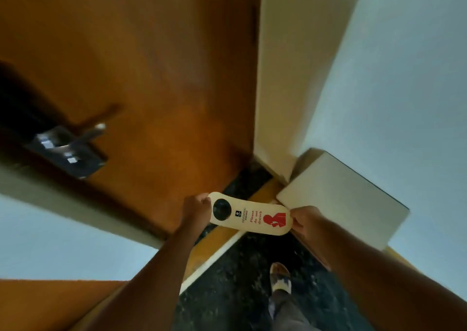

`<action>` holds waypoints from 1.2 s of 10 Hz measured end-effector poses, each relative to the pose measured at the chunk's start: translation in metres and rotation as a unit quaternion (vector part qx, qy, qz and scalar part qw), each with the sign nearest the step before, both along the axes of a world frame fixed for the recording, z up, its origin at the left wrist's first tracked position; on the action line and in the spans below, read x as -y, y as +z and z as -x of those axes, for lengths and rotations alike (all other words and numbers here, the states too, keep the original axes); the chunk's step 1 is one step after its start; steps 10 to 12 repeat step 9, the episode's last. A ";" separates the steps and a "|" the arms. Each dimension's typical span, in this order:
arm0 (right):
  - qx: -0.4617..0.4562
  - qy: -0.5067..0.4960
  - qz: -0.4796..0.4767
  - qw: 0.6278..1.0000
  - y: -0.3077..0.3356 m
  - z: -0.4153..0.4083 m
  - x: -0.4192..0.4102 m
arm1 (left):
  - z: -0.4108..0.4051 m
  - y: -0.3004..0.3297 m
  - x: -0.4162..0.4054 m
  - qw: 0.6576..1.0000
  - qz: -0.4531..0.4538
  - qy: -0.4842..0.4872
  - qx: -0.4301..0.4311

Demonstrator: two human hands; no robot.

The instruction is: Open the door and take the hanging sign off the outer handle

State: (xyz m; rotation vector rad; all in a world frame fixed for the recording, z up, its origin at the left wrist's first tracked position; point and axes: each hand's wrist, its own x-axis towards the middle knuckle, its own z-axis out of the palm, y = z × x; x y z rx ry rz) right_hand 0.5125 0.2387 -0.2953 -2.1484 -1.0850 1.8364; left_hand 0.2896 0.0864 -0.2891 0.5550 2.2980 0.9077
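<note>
I hold a cream hanging sign (249, 214) with red "Please do not disturb" print and a round hole, flat between both hands, low in the middle of the view. My left hand (195, 208) pinches the end with the hole. My right hand (307, 221) pinches the end with the red figure. The brown wooden door (156, 78) fills the upper left. Its metal lever handle (83, 137) on a dark lock plate sticks out at the left, well away from the sign, with nothing hanging on it.
A cream door frame (278, 78) and pale blue wall (404, 78) rise on the right. A white boxy ledge (341, 199) juts out just behind my right hand. Dark speckled floor (240, 292) with a yellow threshold strip lies below, and my shoe (280, 277) stands on it.
</note>
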 end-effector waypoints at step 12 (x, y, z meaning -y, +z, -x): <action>0.127 -0.198 0.084 0.968 -0.282 -0.191 -0.193 | -0.144 -0.325 -0.345 0.933 0.202 -0.263 0.142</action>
